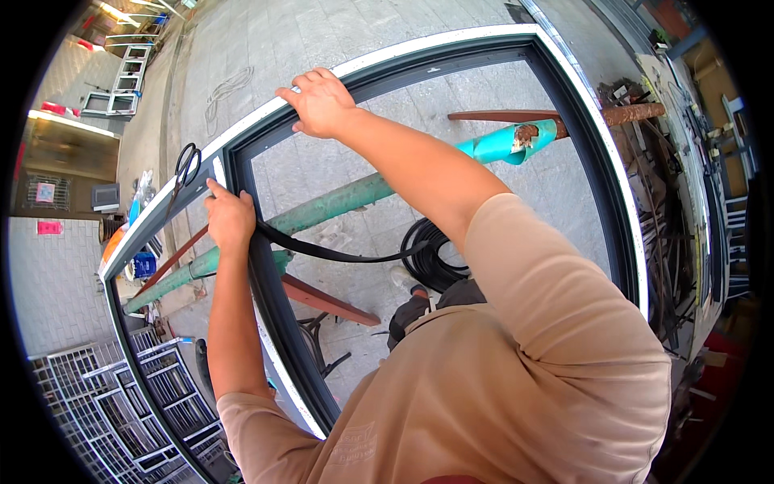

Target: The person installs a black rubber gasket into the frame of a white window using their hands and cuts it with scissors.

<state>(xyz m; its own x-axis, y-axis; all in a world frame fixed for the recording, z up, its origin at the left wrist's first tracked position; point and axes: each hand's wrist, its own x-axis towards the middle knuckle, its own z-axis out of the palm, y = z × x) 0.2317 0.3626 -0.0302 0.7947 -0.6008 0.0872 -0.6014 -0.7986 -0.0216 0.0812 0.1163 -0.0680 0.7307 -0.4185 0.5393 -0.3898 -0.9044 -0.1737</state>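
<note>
A large window frame [435, 46], white outside with dark grey inner channels, lies across supports in front of me. On its far rail rests my right hand [321, 103], fingers spread over the edge and thumb apart. My left hand [230, 216] lies on the dividing bar [270, 286] near its far end, index finger and thumb stretched apart, the other fingers partly hidden. A flat black rubber strip [339, 256] reaches the bar beside my left wrist. It runs back to a black coil [435, 254] on the ground. Black-handled scissors [187, 165] sit on the far rail, left of the bar.
A green pipe [330, 206] and reddish-brown beams [326, 298] pass beneath the frame; turquoise wrap [500, 145] covers part of the pipe. Metal grilles [149, 403] stand at lower left. A blue-and-white bucket [143, 266] sits at left. Scrap [653, 234] lines the right side.
</note>
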